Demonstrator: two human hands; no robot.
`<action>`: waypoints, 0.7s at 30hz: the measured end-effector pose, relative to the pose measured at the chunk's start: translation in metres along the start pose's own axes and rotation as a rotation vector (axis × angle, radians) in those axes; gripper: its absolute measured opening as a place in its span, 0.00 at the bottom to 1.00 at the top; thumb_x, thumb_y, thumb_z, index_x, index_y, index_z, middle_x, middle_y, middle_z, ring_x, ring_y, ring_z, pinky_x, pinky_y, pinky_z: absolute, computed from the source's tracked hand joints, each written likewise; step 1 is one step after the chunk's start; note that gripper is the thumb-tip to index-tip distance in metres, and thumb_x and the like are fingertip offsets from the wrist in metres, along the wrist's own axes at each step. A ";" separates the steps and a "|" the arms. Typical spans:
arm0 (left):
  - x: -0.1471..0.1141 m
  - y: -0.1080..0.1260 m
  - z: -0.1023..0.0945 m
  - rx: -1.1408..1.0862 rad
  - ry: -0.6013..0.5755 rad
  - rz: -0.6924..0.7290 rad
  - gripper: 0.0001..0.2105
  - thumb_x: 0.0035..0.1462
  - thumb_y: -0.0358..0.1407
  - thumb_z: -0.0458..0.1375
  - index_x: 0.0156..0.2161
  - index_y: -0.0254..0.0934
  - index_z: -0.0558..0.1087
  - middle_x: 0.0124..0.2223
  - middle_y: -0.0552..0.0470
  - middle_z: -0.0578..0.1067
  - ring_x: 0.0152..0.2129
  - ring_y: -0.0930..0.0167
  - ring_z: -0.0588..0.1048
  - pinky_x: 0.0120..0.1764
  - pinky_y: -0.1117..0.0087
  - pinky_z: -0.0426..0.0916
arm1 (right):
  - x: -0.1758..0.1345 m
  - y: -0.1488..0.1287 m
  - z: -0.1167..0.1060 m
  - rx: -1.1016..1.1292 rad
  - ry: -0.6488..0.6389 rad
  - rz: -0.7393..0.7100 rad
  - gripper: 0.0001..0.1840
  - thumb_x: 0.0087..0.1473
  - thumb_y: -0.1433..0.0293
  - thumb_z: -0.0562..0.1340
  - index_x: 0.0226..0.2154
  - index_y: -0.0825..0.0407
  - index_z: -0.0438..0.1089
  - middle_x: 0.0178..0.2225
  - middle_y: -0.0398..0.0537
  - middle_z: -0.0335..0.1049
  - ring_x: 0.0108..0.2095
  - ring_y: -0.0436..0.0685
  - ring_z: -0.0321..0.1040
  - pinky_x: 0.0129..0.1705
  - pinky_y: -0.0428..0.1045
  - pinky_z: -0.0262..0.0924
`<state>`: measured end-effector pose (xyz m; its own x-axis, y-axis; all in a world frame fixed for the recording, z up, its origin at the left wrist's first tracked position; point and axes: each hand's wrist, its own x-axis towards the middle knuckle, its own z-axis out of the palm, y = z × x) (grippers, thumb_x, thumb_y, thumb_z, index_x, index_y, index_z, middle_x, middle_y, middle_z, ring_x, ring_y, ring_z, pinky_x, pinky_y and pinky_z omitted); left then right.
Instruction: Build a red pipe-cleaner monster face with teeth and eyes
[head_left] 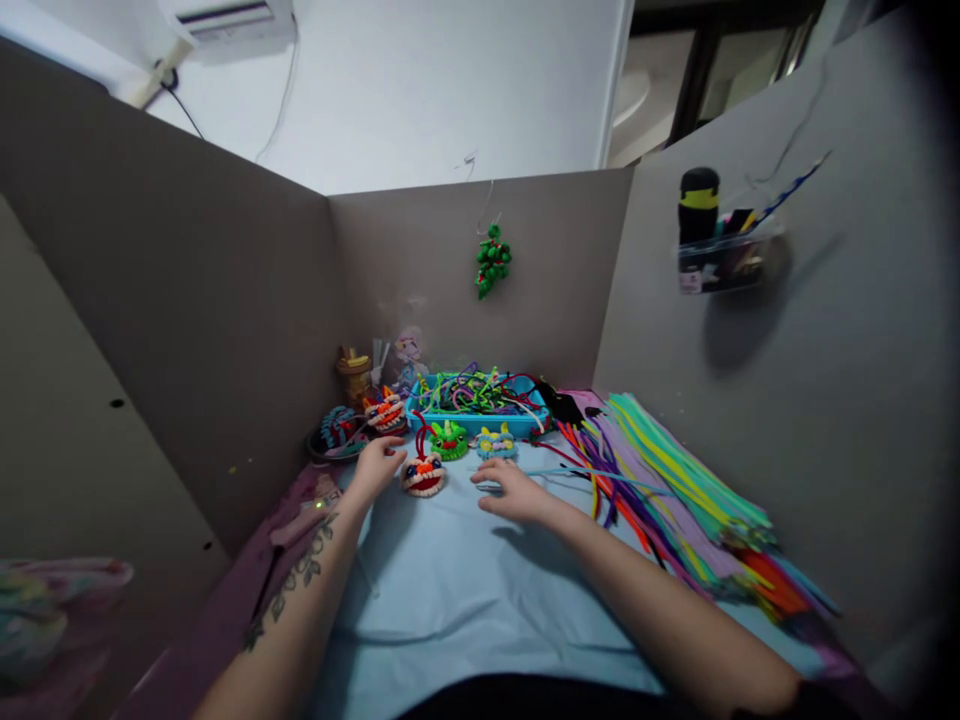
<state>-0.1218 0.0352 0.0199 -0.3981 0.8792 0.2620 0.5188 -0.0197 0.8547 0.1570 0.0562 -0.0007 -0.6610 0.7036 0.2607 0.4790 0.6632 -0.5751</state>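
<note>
My left hand (381, 466) is on the left side of the cloth, its fingers stretched apart and no object visible in them. Just right of its fingertips lies a white, orange and red lion-head figure (424, 476) made of fuzzy stems. Behind that sits a green figure (448, 440), and farther right a light blue and yellow one (496, 442). My right hand (508, 490) hovers over the cloth in front of the blue figure, fingers spread. A light blue pipe cleaner (592, 472) runs behind this hand to the right; whether the fingers touch it is unclear.
A blue tray (480, 422) of tangled pipe cleaners stands at the back. Long bundles of coloured pipe cleaners (675, 490) lie right. A pink glue gun (300, 525) rests left, near a dark bowl (334, 452). Grey panels (420, 270) enclose the table.
</note>
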 end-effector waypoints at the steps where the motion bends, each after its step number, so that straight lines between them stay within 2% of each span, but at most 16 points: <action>1: 0.001 0.002 0.004 0.004 -0.013 0.007 0.14 0.37 0.33 0.62 0.34 0.32 0.75 0.38 0.43 0.76 0.36 0.61 0.73 0.40 0.66 0.66 | -0.001 0.000 0.000 0.008 0.016 0.005 0.19 0.42 0.71 0.64 0.42 0.53 0.73 0.46 0.55 0.65 0.48 0.61 0.61 0.52 0.55 0.52; 4: 0.006 0.010 0.017 -0.080 -0.066 -0.013 0.12 0.35 0.35 0.63 0.30 0.32 0.75 0.30 0.47 0.77 0.30 0.64 0.74 0.34 0.69 0.67 | 0.018 -0.010 0.005 0.042 0.056 0.010 0.14 0.45 0.72 0.61 0.38 0.54 0.74 0.40 0.54 0.70 0.42 0.59 0.65 0.47 0.52 0.57; 7: 0.008 0.015 0.025 -0.143 -0.114 -0.023 0.09 0.36 0.36 0.62 0.25 0.32 0.72 0.22 0.52 0.73 0.22 0.69 0.72 0.28 0.71 0.66 | 0.056 -0.025 0.019 0.099 0.122 0.029 0.13 0.46 0.73 0.61 0.36 0.53 0.75 0.37 0.51 0.73 0.37 0.57 0.67 0.41 0.49 0.59; 9: 0.006 0.015 0.029 -0.186 -0.123 -0.026 0.09 0.37 0.37 0.61 0.23 0.32 0.70 0.20 0.54 0.71 0.20 0.71 0.71 0.26 0.73 0.66 | 0.083 -0.033 0.030 0.162 0.209 0.086 0.11 0.45 0.73 0.62 0.34 0.55 0.74 0.35 0.51 0.73 0.36 0.58 0.67 0.40 0.49 0.59; 12: 0.003 0.012 0.029 -0.242 -0.110 -0.037 0.10 0.37 0.38 0.61 0.24 0.32 0.69 0.20 0.54 0.71 0.18 0.73 0.70 0.23 0.74 0.65 | 0.111 -0.039 0.046 0.200 0.205 0.074 0.07 0.44 0.73 0.63 0.30 0.55 0.74 0.31 0.48 0.74 0.32 0.55 0.67 0.35 0.47 0.59; 16: -0.001 0.010 0.026 -0.267 -0.075 -0.049 0.11 0.36 0.38 0.62 0.24 0.32 0.69 0.20 0.54 0.70 0.17 0.75 0.68 0.20 0.76 0.61 | 0.119 -0.036 0.057 0.248 0.286 0.084 0.02 0.43 0.72 0.63 0.22 0.54 0.70 0.23 0.43 0.70 0.25 0.51 0.64 0.29 0.45 0.55; 21: -0.003 0.010 0.022 -0.274 -0.099 -0.051 0.10 0.37 0.38 0.62 0.24 0.32 0.70 0.19 0.55 0.70 0.16 0.75 0.67 0.20 0.76 0.59 | 0.109 -0.026 0.054 0.302 0.309 0.047 0.03 0.42 0.75 0.60 0.21 0.54 0.69 0.21 0.40 0.67 0.25 0.50 0.63 0.27 0.44 0.54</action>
<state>-0.0983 0.0432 0.0179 -0.3360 0.9241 0.1820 0.2711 -0.0901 0.9583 0.0412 0.1016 0.0012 -0.4167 0.8052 0.4219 0.2839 0.5562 -0.7811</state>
